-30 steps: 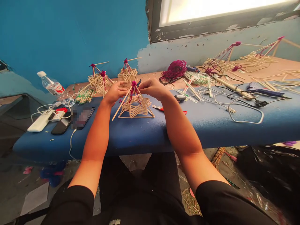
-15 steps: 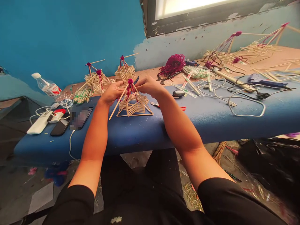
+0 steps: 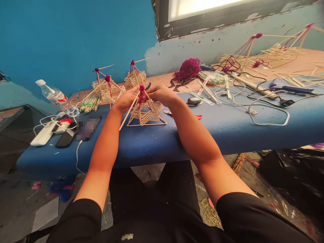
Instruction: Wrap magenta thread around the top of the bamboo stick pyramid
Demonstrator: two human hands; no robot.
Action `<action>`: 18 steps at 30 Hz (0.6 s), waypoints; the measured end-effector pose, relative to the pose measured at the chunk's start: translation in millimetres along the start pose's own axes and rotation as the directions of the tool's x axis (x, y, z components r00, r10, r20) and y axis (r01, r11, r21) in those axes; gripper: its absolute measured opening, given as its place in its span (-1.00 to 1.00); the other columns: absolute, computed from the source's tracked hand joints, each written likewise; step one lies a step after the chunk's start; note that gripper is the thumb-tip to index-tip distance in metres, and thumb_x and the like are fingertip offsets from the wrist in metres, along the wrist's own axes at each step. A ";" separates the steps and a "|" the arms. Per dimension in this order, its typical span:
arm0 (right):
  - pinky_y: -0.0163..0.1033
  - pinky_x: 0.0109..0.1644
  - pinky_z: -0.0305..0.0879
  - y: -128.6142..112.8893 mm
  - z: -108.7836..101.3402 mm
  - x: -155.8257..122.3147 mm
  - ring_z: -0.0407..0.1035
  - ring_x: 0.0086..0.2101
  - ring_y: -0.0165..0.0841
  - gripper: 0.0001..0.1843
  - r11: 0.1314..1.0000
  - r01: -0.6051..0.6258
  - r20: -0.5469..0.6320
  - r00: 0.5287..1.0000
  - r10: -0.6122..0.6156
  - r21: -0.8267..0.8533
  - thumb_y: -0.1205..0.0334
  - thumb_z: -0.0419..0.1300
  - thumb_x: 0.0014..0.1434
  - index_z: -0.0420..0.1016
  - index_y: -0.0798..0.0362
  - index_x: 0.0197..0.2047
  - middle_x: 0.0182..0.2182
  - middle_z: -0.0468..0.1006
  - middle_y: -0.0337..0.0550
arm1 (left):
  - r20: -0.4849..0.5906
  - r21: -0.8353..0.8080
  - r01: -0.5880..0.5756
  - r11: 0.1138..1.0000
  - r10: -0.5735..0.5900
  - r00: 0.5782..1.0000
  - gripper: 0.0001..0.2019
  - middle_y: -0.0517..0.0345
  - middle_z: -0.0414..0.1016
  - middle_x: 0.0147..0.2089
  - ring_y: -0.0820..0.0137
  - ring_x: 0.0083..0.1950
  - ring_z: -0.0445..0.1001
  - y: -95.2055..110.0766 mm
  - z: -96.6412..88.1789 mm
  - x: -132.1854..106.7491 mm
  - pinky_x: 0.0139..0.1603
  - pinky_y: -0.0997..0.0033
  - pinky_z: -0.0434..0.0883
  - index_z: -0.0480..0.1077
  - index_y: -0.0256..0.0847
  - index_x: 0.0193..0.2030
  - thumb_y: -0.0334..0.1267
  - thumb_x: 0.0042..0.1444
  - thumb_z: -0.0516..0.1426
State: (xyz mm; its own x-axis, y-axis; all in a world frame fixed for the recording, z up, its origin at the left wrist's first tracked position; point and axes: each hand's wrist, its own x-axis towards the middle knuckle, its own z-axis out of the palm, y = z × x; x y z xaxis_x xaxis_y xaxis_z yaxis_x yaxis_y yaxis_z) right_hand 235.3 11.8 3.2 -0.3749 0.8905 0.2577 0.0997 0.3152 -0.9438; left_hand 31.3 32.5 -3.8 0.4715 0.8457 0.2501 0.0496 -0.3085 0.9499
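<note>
Both hands have barely shifted: left hand (image 3: 126, 98) and right hand (image 3: 160, 94) still pinch the magenta thread knot (image 3: 141, 88) atop the pale stick pyramid (image 3: 146, 114) on the blue padded desk (image 3: 227, 131), so the tying carries on

You are wearing a black short-sleeved top; its sleeves end above the elbow, one at the lower left of the frame and one at the lower right, leaving both forearms bare up to the middle of the picture. Your left hand (image 3: 126, 99) and right hand (image 3: 162, 94) are bare, with no gloves, rings, watch or bands showing on the wrists. At the bottom centre, the front of the top carries a small pale marking, too cut off to read. Between your arms, dark trousers cover your legs.
</note>
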 end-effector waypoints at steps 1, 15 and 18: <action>-0.19 -0.40 -0.17 -0.8 -1.4 -0.2 0.00 -0.53 -0.49 -0.83 1.000 0.004 -0.007 1.000 -0.004 0.006 0.16 0.45 -0.06 0.70 0.10 -0.43 -0.60 0.41 -0.28 | 0.013 -0.018 0.045 0.999 -0.045 0.999 -0.13 0.01 0.68 -0.27 0.38 -0.40 0.53 3.5 -0.2 -2.0 -0.36 0.38 0.42 0.48 -0.35 0.29 -0.20 -0.25 0.51; -0.23 -0.33 0.11 -26.9 -5.7 -11.6 0.13 -0.48 -0.47 -0.90 0.983 0.116 -0.162 0.982 -0.093 0.139 0.36 0.34 0.07 0.50 0.09 -0.44 -0.53 0.37 -0.29 | -0.138 0.174 -0.149 0.973 0.174 0.975 -0.42 0.04 0.72 -0.17 0.33 -0.24 0.66 72.2 -1.1 -2.2 -0.26 0.38 0.54 0.52 -0.20 0.18 -0.34 -0.04 0.45; -0.23 -0.34 0.12 -26.2 -3.1 -10.3 0.10 -0.49 -0.46 -0.88 0.982 0.112 -0.193 0.978 -0.082 0.151 0.39 0.30 0.08 0.47 0.07 -0.45 -0.54 0.31 -0.31 | -0.117 0.247 -0.134 0.960 0.167 0.979 -0.37 0.08 0.69 -0.25 0.28 -0.27 0.66 80.7 7.3 1.4 -0.16 0.25 0.61 0.52 -0.27 0.17 -0.45 -0.11 0.47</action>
State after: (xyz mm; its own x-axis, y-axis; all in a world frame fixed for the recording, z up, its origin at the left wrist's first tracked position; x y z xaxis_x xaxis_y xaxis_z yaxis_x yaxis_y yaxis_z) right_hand 239.4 -4.6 26.0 -0.1965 0.9082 0.3696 -0.0829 0.3602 -0.9292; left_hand 42.4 5.7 71.8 0.3666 0.8274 0.4255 0.2016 -0.5170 0.8319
